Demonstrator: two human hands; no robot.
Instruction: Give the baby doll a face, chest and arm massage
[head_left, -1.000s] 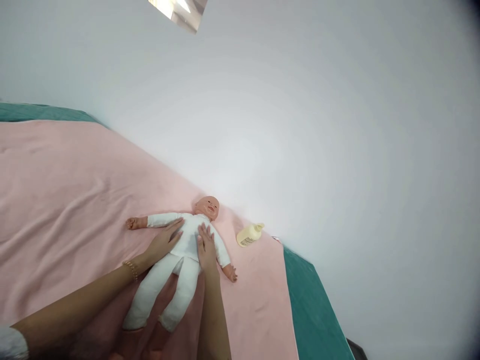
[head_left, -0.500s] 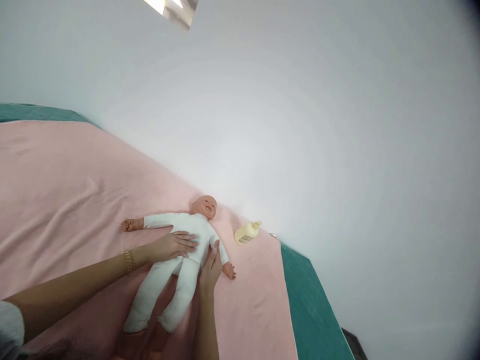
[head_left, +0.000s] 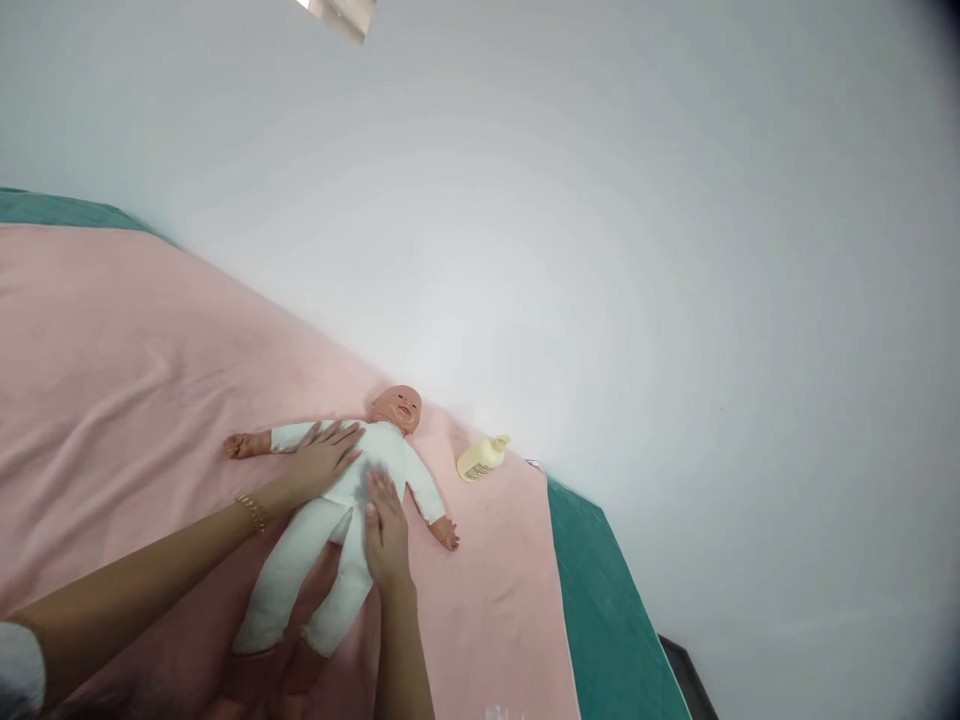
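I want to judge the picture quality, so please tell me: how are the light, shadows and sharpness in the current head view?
In the head view, the wall is brightest near the picture's middle, the upper-right corner is dark, soft shadows lie beside the doll's head and the bottle, whose print is too small to read.

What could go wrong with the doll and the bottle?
The doll might get nudged sideways, since the left hand and right hand both lie on its body. The bracelet on the left wrist could perhaps snag the doll's white cloth. And the bottle is close to the doll's outstretched arm, so a wide sweep might bump it.
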